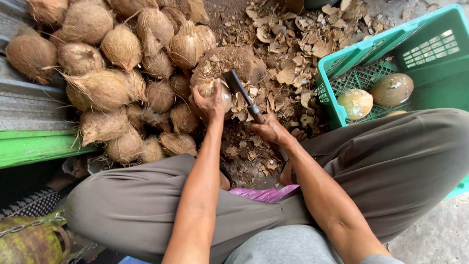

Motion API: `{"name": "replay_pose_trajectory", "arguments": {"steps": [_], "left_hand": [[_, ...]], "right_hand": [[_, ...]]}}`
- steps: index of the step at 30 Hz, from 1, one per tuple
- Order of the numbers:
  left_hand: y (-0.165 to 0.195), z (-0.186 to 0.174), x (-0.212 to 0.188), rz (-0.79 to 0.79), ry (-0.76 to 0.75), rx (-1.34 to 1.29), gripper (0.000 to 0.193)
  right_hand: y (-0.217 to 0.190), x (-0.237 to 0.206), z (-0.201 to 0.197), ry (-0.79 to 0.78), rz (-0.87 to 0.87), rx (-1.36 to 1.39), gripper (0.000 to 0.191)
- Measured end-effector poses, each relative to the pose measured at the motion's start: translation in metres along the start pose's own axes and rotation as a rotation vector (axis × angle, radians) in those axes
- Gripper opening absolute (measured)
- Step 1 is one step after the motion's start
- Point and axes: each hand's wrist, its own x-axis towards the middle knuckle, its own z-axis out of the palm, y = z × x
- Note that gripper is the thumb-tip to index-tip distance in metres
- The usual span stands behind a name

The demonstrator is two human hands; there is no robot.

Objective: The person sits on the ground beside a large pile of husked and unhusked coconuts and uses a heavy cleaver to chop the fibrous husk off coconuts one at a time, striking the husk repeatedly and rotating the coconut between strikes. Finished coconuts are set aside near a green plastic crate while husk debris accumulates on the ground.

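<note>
Between the person's knees, both forearms reach forward over the littered ground. The right hand [270, 131] is closed round the handle of a cleaver [243, 95], whose long axis runs up and to the left, blade end resting against the coconut [211, 88]. The left hand [209, 103] grips that coconut from above, pinning it on a husk-covered block [229, 63]; it is the nearer hand to the fruit. Beyond lie the coconut pile [117, 73], shell chips [298, 44], and a green crate [415, 54] holding peeled coconuts.
</note>
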Motion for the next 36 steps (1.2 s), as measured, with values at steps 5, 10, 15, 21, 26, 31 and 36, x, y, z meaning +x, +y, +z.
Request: {"name": "replay_pose_trajectory", "arguments": {"steps": [5,10,15,21,26,31,36], "left_hand": [[-0.003,-0.01,0.022,-0.018,-0.027,-0.132,0.055],[0.006,-0.024,0.019,-0.102,-0.093,-0.319,0.049],[0.002,-0.041,0.02,0.217,-0.387,-0.488,0.062],[-0.011,-0.024,0.027,0.737,-0.096,0.057,0.054],[0.005,-0.006,0.022,-0.08,-0.076,-0.182,0.05],[0.017,-0.008,0.02,0.079,-0.134,-0.014,0.046],[0.015,-0.001,0.022,0.23,-0.112,0.077,0.05]], "right_hand": [[0.003,-0.005,0.011,-0.098,0.023,0.253,0.036],[0.0,0.001,0.011,-0.066,-0.014,0.332,0.036],[-0.017,0.002,-0.007,0.089,-0.048,0.152,0.022],[-0.058,-0.031,-0.012,0.275,-0.216,-0.215,0.024],[-0.084,-0.064,-0.005,0.274,-0.298,-0.17,0.026],[-0.078,-0.068,0.006,0.266,-0.364,-0.229,0.025],[-0.066,-0.052,0.014,0.153,-0.107,-0.166,0.027]]}}
